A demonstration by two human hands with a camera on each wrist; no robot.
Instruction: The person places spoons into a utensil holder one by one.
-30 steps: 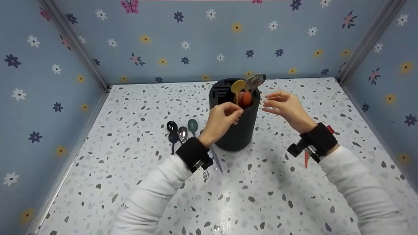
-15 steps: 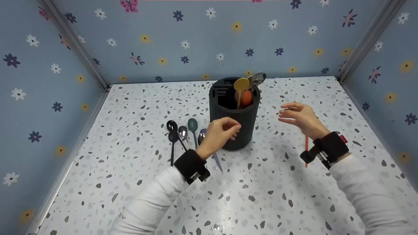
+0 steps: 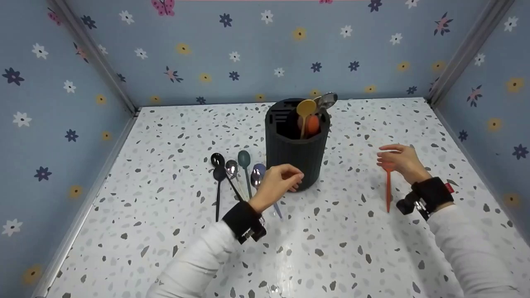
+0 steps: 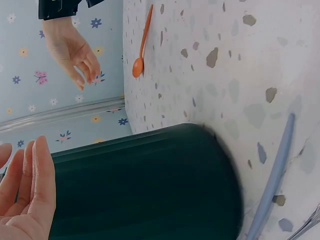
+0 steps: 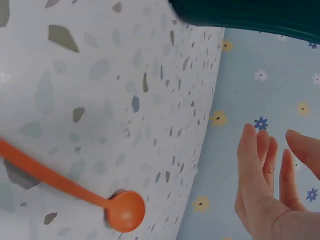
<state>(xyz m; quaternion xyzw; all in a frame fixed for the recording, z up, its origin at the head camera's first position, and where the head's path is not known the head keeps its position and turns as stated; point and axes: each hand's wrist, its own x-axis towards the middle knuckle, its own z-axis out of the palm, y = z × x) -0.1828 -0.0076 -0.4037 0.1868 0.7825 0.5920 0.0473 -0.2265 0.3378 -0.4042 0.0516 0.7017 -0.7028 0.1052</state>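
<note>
My right hand (image 3: 401, 162) hovers over the bowl end of an orange spoon (image 5: 126, 211) lying on the table at the right, and it holds nothing. In the right wrist view its fingers are relaxed and apart from the spoon. My left hand (image 3: 278, 185) is in front of the dark utensil holder (image 3: 295, 161), fingers loosely bent, with nothing between them. Out of the holder's top stick a yellow spoon (image 3: 306, 108), an orange-red piece (image 3: 313, 124) and a metal spoon (image 3: 328, 100). A purple spoon (image 3: 259, 169) lies partly hidden behind my left hand.
Left of the holder, several spoons lie close together: a green spoon (image 3: 244, 158), a metal spoon (image 3: 232, 168) and black spoons (image 3: 219, 174). Flower-patterned walls (image 3: 248, 49) enclose the speckled table (image 3: 165, 145) at the back and both sides.
My right hand has moved right and down, away from the holder to over the orange spoon. My left hand has dropped from the holder's rim to its lower front.
</note>
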